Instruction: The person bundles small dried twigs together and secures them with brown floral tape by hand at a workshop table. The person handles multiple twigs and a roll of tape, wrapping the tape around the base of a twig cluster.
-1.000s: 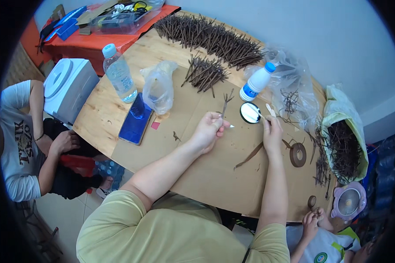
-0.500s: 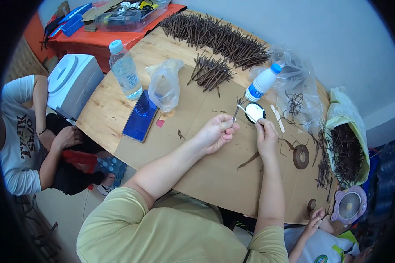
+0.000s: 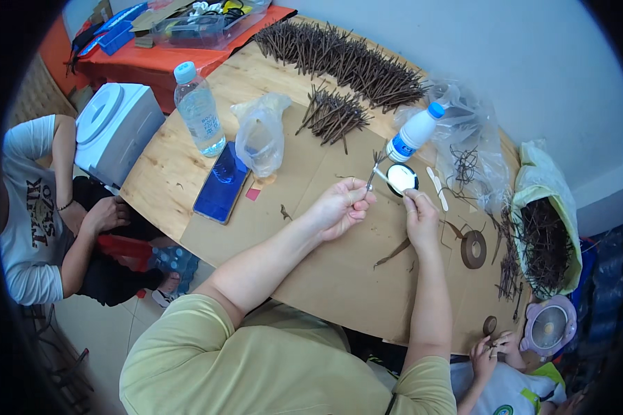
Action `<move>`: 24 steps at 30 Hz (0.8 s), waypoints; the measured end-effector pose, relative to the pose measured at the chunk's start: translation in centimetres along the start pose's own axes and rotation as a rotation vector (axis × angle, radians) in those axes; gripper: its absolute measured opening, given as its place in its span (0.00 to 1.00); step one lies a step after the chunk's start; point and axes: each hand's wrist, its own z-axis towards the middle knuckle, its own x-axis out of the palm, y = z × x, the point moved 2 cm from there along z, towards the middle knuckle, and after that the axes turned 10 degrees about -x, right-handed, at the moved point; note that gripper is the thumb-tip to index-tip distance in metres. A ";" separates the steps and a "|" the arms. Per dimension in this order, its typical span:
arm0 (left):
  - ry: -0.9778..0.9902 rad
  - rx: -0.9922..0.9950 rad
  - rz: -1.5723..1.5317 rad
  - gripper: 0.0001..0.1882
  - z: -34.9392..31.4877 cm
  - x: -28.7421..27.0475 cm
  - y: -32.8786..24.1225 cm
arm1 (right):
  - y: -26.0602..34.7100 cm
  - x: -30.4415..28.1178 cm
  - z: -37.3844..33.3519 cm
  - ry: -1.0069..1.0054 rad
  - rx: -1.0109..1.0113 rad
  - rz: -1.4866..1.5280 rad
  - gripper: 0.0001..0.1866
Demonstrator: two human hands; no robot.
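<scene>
My left hand (image 3: 341, 209) is closed on a thin brown forked stem (image 3: 372, 177), which stands nearly upright above the fingers. In my right hand (image 3: 422, 216) a slim white stick (image 3: 390, 181) is pinched, its far end touching or very near the stem's forked top. Just behind the stick lies a round dark-rimmed dish (image 3: 403, 178) of white paste. A white squeeze bottle (image 3: 412, 134) with a blue cap stands tilted behind the dish. Two pale flat sticks (image 3: 437, 189) lie to its right.
Bundles of brown stems (image 3: 342, 62) line the table's back, with a smaller pile (image 3: 333, 116) in front. A phone (image 3: 221, 185), water bottle (image 3: 199, 114) and plastic bag (image 3: 262, 142) are left. Brown tape (image 3: 473, 249) and a stem-filled sack (image 3: 547, 235) are right. People sit at both sides.
The white stick has shifted slightly at the stem's top, and my hands have hardly moved. At lower right, the other person's two hands have come together.
</scene>
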 end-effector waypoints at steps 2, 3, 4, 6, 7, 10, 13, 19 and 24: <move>-0.010 -0.005 -0.011 0.03 0.1 -0.1 -0.2 | 0.0 0.0 0.0 0.011 0.006 0.008 0.05; 0.001 -0.011 -0.019 0.03 0.1 0.0 -0.2 | -0.1 0.0 0.1 0.002 0.018 0.009 0.05; 0.012 -0.018 -0.027 0.03 0.1 0.1 -0.1 | -0.2 -0.1 0.1 -0.008 0.030 0.012 0.04; 0.024 -0.023 -0.048 0.04 0.1 0.0 -0.2 | -0.2 -0.2 0.2 0.041 0.038 0.016 0.04; 0.025 -0.022 -0.061 0.04 0.1 -0.2 -0.3 | -0.2 -0.2 0.2 0.064 0.041 0.015 0.04; 0.031 0.005 -0.106 0.04 -0.3 0.0 -0.8 | -1.7 -0.8 0.4 0.043 0.029 0.018 0.04; 0.013 0.045 -0.106 0.05 -0.1 -0.4 -1.1 | -4.5 -2.2 1.7 0.028 -0.142 -0.418 0.04; -0.048 0.112 -0.094 0.04 0.2 -1.1 -1.8 | -10.8 -2.2 0.6 0.087 0.021 -0.366 0.05; -0.098 0.150 -0.070 0.03 0.2 -0.9 -2.1 | -9.5 -2.8 0.3 0.176 0.169 -0.417 0.13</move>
